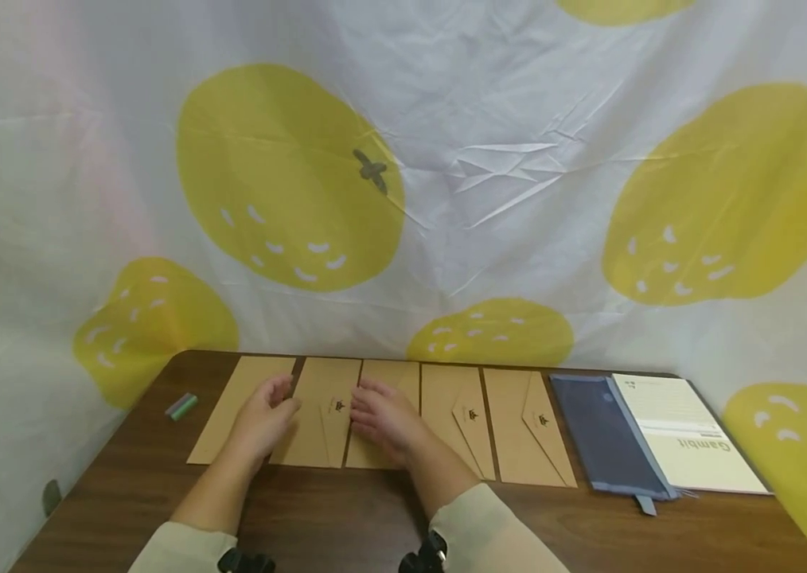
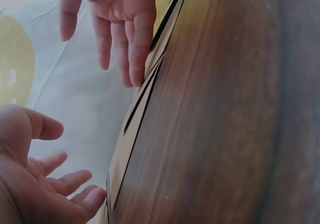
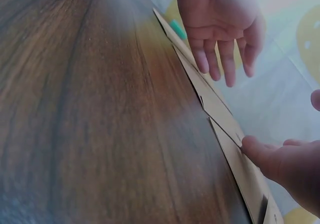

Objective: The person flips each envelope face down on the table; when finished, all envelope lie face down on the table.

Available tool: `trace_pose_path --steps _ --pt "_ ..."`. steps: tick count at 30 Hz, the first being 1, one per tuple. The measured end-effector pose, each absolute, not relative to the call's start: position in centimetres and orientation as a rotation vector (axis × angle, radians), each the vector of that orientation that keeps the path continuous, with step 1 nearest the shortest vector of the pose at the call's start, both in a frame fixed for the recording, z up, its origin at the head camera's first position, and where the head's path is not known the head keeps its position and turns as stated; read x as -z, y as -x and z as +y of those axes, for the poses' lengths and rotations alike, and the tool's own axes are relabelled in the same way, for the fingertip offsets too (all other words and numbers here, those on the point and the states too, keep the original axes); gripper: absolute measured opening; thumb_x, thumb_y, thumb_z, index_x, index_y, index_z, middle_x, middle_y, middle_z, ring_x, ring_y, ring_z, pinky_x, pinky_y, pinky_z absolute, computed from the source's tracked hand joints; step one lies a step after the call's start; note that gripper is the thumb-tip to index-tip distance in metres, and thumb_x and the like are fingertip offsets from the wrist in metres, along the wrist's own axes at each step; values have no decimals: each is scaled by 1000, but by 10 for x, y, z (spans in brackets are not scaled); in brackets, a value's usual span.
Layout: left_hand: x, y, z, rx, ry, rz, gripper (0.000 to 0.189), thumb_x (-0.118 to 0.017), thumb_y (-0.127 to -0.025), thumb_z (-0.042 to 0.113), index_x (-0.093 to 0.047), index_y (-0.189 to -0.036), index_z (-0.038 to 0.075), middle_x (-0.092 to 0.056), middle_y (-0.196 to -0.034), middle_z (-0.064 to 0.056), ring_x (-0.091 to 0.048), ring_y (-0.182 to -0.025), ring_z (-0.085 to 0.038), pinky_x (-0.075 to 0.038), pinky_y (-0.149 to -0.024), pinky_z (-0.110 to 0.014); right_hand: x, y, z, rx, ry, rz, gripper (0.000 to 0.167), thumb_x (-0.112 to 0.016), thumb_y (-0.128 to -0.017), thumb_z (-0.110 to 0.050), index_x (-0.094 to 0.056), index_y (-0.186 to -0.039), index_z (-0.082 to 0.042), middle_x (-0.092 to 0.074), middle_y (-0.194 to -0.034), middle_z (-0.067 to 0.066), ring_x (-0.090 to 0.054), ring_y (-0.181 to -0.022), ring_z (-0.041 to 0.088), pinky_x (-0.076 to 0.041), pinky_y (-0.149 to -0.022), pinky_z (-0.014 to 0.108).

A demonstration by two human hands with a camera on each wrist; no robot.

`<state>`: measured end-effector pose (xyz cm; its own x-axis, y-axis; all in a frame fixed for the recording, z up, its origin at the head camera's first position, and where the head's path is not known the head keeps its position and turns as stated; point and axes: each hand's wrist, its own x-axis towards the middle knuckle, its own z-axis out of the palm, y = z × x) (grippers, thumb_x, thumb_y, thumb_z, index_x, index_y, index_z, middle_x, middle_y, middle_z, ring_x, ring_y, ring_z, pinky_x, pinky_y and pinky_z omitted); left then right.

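Several brown kraft envelopes (image 1: 450,390) lie side by side in a row on the dark wooden table. Some have a pointed flap and a small crown print; the leftmost envelope (image 1: 220,430) shows a plain face. My left hand (image 1: 263,422) is over the two leftmost envelopes, fingers loosely bent and holding nothing. Over the middle envelope (image 1: 389,374) is my right hand (image 1: 389,422), fingers extended and likewise holding nothing. The palms face each other with a gap between them. In the right wrist view, the right hand's fingertips (image 3: 248,143) are at an envelope's edge; contact is unclear.
Small purple and green sticks (image 1: 181,407) lie at the table's left. To the right, a dark blue fabric pouch (image 1: 607,434) lies beside and partly over a white booklet (image 1: 690,434) printed "Gambit". A white curtain (image 1: 489,239) with yellow fruit shapes hangs behind the table (image 1: 332,525).
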<state>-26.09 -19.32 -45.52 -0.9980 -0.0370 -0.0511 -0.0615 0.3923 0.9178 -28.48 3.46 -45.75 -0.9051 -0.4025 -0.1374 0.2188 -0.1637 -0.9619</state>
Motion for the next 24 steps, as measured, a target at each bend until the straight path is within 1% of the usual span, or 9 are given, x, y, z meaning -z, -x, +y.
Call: trace_pose_path --steps 6,13,18,21,24 --pt "459 261 -191 -1606 28 2658 66 -56 -107 22 -34 -164 -1 -34 -171 -29 -32 -159 -50 -30 -130 -62 459 283 34 2115 181 1686 73 -53 -110 -26 -20 -167 7 -31 -169 37 -38 -156 51 -38 -127 58" --pt "457 256 -188 -1484 26 2706 64 -58 -108 29 -39 -164 6 -36 -170 -28 -36 -157 -52 -37 -125 -66 459 283 32 2166 152 1617 74 -55 -109 -19 -19 -166 10 -27 -168 40 -37 -155 54 -39 -127 58" --pt "457 256 -187 -1472 28 2717 62 -59 -107 30 -42 -163 7 -41 -168 -27 -39 -155 -52 -40 -123 -66 459 284 35 2195 159 1601 71 -54 -109 -14 -19 -165 12 -29 -168 40 -39 -154 54 -39 -126 57" --pt "458 256 -186 -1473 17 2720 62 -60 -107 30 -44 -161 6 -43 -167 -27 -41 -153 -52 -40 -122 -66 461 286 38 2195 179 1619 70 -54 -109 -12 -19 -165 12 -31 -167 39 -43 -153 51 -46 -123 51" --pt "459 256 -184 -1476 11 2724 61 -62 -106 29 -46 -160 5 -46 -165 -27 -44 -152 -51 -40 -123 -65 464 288 39 2188 192 1641 70 -56 -108 -9 -22 -164 12 -33 -166 38 -53 -147 44 -54 -115 39"
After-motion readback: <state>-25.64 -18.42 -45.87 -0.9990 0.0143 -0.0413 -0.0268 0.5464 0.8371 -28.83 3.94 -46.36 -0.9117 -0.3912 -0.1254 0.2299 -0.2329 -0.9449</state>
